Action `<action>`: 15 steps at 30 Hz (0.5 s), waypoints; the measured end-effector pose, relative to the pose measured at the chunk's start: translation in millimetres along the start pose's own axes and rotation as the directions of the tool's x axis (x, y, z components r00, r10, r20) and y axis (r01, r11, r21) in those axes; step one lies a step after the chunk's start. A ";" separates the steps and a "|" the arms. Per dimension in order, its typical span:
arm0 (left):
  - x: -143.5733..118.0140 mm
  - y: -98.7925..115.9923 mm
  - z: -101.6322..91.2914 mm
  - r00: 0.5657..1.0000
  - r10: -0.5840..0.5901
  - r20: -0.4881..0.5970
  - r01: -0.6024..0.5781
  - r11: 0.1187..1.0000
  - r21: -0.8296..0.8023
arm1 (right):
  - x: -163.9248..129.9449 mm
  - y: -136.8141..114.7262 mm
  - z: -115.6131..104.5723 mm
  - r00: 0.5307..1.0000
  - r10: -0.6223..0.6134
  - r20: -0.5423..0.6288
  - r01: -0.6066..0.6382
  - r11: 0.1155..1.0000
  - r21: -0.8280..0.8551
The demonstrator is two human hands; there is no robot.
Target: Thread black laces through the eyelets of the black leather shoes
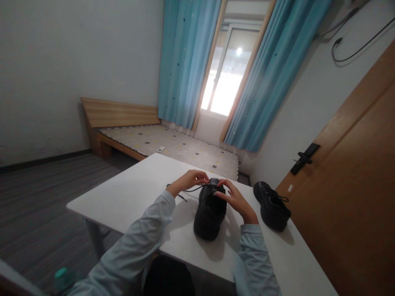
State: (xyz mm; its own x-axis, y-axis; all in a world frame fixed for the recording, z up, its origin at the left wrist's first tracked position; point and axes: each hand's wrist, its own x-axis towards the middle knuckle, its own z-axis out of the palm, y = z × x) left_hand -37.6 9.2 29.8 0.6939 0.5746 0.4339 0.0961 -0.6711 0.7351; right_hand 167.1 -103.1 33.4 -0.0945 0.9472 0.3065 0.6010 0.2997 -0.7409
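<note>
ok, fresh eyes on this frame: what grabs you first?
The black shoe on the white table, left hand and right hand at its laces. Then the bright window at the back, between blue curtains. Last, a second shoe on the table's right side, near the door.

Lace (193,190): was too fine at the left hand (191,179) and right hand (236,198) to tell their grip.
Near shoe (208,224): its eyelets were partly hidden by the right hand.
Small white device (161,149): its markings were too small to read.
Bed (173,139): its near side was partly hidden behind the table (129,197).
Green cap (61,273): what it topped was blurred.
Door (354,176): was cut off by the right edge.
</note>
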 end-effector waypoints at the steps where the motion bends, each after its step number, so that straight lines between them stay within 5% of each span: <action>1: -0.3 0.6 0.9 1.000 0.000 0.030 0.000 1.000 0.008 | 1.1 -1.0 0.9 1.000 -0.020 -0.012 0.020 1.000 -0.021; 6: -1.0 4.4 1.7 0.993 0.029 0.117 -0.031 0.999 0.016 | 5.9 -4.0 7.0 0.996 -0.070 -0.049 0.066 0.994 -0.092; 15: -1.0 5.9 4.2 0.996 0.000 0.089 -0.003 0.999 0.032 | 9.7 -2.0 15.8 0.992 -0.091 -0.090 0.083 0.993 -0.085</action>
State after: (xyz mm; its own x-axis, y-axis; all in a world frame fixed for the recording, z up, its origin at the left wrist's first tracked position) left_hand -34.7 2.7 31.6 0.7549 0.5304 0.3857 0.1166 -0.6873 0.7170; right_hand 152.4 -92.7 28.4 -0.0768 0.9018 0.4254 0.6565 0.3668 -0.6592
